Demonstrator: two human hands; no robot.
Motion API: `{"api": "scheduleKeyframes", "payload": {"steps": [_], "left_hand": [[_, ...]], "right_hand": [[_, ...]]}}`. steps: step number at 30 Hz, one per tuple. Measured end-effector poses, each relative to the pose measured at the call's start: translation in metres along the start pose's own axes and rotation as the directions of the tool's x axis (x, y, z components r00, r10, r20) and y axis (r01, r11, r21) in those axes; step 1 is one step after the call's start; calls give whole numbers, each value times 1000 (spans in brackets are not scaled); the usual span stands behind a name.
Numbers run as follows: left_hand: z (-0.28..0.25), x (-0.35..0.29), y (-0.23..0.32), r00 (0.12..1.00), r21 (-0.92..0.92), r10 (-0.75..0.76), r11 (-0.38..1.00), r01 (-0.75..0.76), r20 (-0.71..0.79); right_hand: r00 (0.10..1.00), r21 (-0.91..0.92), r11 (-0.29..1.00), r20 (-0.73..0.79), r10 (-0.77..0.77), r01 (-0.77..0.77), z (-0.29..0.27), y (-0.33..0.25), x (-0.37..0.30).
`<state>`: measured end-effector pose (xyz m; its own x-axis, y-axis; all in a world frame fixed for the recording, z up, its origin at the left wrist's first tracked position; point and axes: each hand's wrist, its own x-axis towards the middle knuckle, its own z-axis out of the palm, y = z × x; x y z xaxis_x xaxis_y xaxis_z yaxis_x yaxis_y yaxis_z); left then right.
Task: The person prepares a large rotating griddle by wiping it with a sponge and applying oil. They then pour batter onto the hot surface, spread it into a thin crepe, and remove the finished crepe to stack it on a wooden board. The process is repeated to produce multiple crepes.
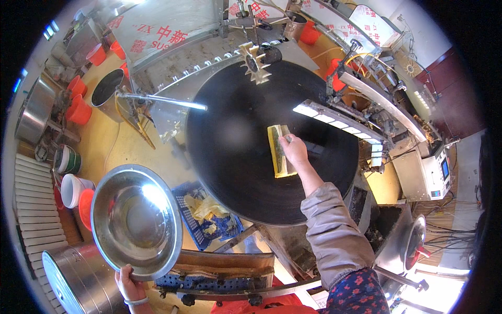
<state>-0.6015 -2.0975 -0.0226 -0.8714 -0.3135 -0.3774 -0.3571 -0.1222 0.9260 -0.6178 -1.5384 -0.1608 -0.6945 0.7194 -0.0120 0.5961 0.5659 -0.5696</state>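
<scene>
Floral sleeve (358, 293) leads to right hand (295, 150) clamped on right side of pad (278, 157); left hand (130, 288) grips bowl (137, 222).

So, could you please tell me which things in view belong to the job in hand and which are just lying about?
In use:
steel bowl, gripped by the left hand
yellowish rectangular piece, held by the right hand
black round plate, under that piece

Apparently just standing about:
white bucket, at left
red buckets, also at left
large steel drum, lower left

The griddle (235, 104) is black; the bowl (117, 212) silver; the pad (281, 157) yellow-edged.
</scene>
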Motion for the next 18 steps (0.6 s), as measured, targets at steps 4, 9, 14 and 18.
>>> {"api": "scheduleKeyframes", "payload": {"steps": [4,9,14,18], "left_hand": [[-5,1,0,999,14,-14,1000,15,-39],[-14,-1,-1,999,-18,-14,1000,14,-30],[-20,-4,0,997,-54,6,998,-10,-78],[-26,-7,3,998,-21,-17,1000,16,-63]], "right_hand": [[1000,30,1000,6,2,-2,3,-9,-13],[999,95,995,30,24,-27,11,-17,-27],[999,119,992,25,36,-39,18,-23,-39],[998,152,987,45,50,-56,22,-25,-46]]}}
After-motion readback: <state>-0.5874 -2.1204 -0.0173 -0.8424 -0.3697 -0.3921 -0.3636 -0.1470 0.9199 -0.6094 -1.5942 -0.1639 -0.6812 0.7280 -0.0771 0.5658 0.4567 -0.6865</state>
